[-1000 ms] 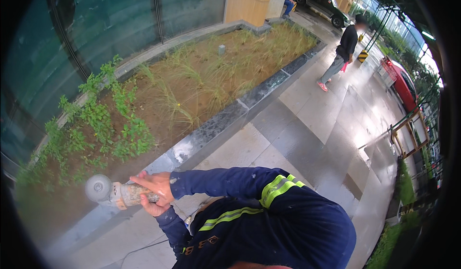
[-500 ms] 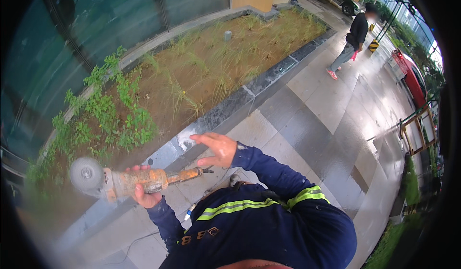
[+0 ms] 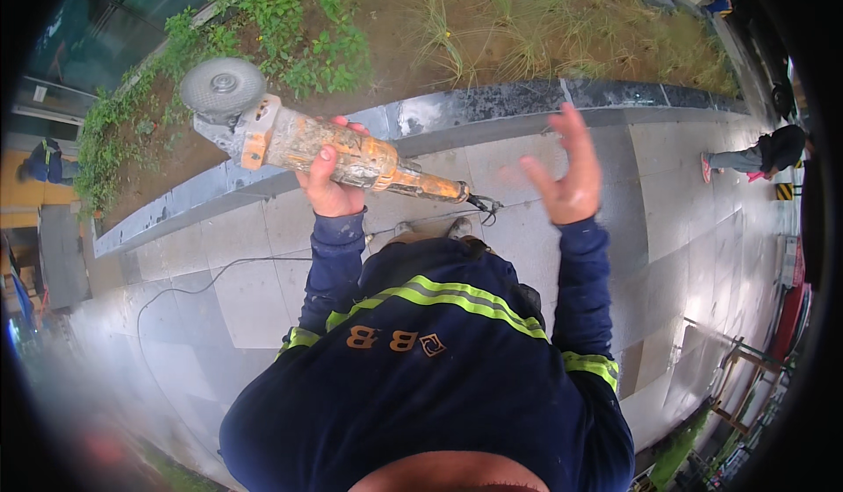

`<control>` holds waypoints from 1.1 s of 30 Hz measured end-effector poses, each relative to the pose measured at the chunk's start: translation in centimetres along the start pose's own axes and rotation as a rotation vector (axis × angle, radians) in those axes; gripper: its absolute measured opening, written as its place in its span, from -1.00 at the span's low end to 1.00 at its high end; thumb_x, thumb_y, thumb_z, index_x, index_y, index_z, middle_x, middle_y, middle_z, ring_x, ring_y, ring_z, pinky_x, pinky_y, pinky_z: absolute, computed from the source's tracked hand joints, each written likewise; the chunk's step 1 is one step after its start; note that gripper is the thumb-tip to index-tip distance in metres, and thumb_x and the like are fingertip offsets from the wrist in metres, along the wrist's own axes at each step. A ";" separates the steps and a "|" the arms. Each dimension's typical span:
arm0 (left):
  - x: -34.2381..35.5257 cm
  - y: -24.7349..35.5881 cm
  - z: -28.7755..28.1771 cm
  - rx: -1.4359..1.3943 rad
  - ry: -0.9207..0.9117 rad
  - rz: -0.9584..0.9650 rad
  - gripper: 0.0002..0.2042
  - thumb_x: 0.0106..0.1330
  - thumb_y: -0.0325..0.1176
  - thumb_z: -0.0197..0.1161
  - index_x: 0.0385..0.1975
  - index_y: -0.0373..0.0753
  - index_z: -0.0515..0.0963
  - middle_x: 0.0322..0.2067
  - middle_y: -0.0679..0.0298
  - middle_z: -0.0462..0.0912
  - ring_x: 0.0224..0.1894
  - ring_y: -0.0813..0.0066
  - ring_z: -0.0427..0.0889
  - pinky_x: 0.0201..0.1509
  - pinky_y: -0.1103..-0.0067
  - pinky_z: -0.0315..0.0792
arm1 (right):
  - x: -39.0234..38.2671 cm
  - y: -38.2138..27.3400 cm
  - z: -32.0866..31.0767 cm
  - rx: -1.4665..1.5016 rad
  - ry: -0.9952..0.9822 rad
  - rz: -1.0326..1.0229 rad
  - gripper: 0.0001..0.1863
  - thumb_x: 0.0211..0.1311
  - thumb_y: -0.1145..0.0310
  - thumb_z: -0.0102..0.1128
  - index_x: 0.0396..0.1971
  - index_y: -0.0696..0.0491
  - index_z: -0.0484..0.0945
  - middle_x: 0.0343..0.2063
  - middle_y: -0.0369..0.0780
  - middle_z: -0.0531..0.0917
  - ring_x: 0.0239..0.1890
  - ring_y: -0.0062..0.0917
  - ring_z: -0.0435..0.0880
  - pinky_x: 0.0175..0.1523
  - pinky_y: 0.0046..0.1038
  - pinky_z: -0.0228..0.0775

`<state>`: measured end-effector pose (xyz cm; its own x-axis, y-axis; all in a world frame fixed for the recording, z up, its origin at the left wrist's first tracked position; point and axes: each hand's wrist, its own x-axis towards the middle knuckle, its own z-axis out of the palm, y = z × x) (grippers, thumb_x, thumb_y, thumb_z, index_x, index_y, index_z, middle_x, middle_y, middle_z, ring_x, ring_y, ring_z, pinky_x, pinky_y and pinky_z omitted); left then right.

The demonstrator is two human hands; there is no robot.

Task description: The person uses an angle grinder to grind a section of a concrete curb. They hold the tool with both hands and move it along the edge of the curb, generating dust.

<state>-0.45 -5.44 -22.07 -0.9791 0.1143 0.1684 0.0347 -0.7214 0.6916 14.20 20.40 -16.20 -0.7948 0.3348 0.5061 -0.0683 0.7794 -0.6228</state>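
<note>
My left hand (image 3: 334, 180) grips the body of a worn, dusty orange angle grinder (image 3: 344, 149) from below. Its round grey disc (image 3: 224, 83) sits at the upper left over the planter, and the cable (image 3: 492, 211) runs from the rear end of its handle. My right hand (image 3: 566, 171) is raised to the right of the tool, fingers spread and slightly blurred, touching nothing. My feet (image 3: 460, 227) show beneath the tool on the paving.
A planter with a dark stone edge (image 3: 518, 92), soil, grass and leafy plants runs ahead. A person in dark clothing (image 3: 773, 154) stands at the right, another (image 3: 48, 162) at the far left. A wooden frame (image 3: 742, 373) stands at lower right. Grey paving (image 3: 228, 307) surrounds me.
My view has swung down toward my feet. My right hand has let go of the grinder and moved rightward, opening. My left hand has lifted the tool with its disc higher.
</note>
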 end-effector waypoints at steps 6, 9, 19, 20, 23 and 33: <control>-0.2 -0.3 -0.2 0.021 0.096 0.012 -0.48 0.14 -0.22 0.31 0.07 -0.29 0.34 -0.08 0.06 0.56 -0.07 0.11 0.58 0.07 0.15 0.49 | -0.4 2.1 -3.7 -0.061 0.107 0.027 -0.23 0.09 0.31 0.45 0.28 0.17 0.29 -0.02 0.00 0.61 0.01 -0.25 0.62 0.10 -0.27 0.47; -0.2 -0.2 -1.0 0.069 0.079 -0.005 -0.50 0.21 -0.14 0.27 0.07 -0.30 0.38 -0.05 0.11 0.56 -0.01 0.15 0.55 0.16 0.15 0.43 | -0.1 2.3 -4.6 -0.008 0.217 0.076 -0.29 0.11 0.34 0.43 0.25 0.17 0.33 -0.07 -0.03 0.64 -0.01 -0.28 0.64 0.08 -0.29 0.48; -1.1 -0.4 -0.5 0.083 0.238 -0.042 -0.52 0.22 -0.12 0.27 -0.01 -0.35 0.42 -0.09 0.13 0.55 -0.03 0.15 0.54 0.12 0.20 0.45 | -2.6 -0.9 5.1 0.076 -0.157 -0.184 -0.16 -0.02 0.20 0.50 0.27 0.15 0.31 0.03 -0.03 0.55 0.02 -0.13 0.58 0.11 -0.24 0.45; -1.2 -0.4 -0.3 0.091 0.247 -0.054 -0.53 0.23 -0.12 0.27 -0.01 -0.35 0.42 -0.09 0.13 0.55 -0.03 0.15 0.54 0.12 0.20 0.45 | -3.1 -1.7 6.7 0.112 -0.260 -0.177 -0.12 -0.05 0.18 0.51 0.28 0.11 0.28 0.05 -0.02 0.53 0.05 -0.11 0.56 0.13 -0.23 0.44; -1.5 -0.5 0.4 0.075 0.276 -0.063 -0.53 0.23 -0.15 0.27 0.02 -0.31 0.39 -0.10 0.12 0.56 -0.03 0.15 0.55 0.09 0.20 0.46 | -3.4 -3.4 10.0 -0.027 -0.408 -0.238 0.02 -0.11 0.17 0.53 0.36 0.10 0.14 0.04 0.00 0.49 0.01 -0.09 0.55 0.09 -0.21 0.46; -3.4 -0.8 1.5 0.126 0.302 -0.079 -0.45 0.16 -0.35 0.33 0.14 -0.29 0.29 -0.09 0.05 0.54 -0.10 0.13 0.60 -0.01 0.22 0.53 | -4.3 -2.9 13.5 0.081 -0.571 -0.064 -0.20 -0.17 0.44 0.42 0.15 0.21 0.23 0.13 0.10 0.41 -0.06 -0.01 0.63 -0.01 -0.20 0.57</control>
<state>3.12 -4.25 -22.17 -0.9943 -0.0550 -0.0917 -0.0372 -0.6261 0.7788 9.62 9.56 -24.64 -0.9854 -0.0680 0.1563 -0.1550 0.7383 -0.6564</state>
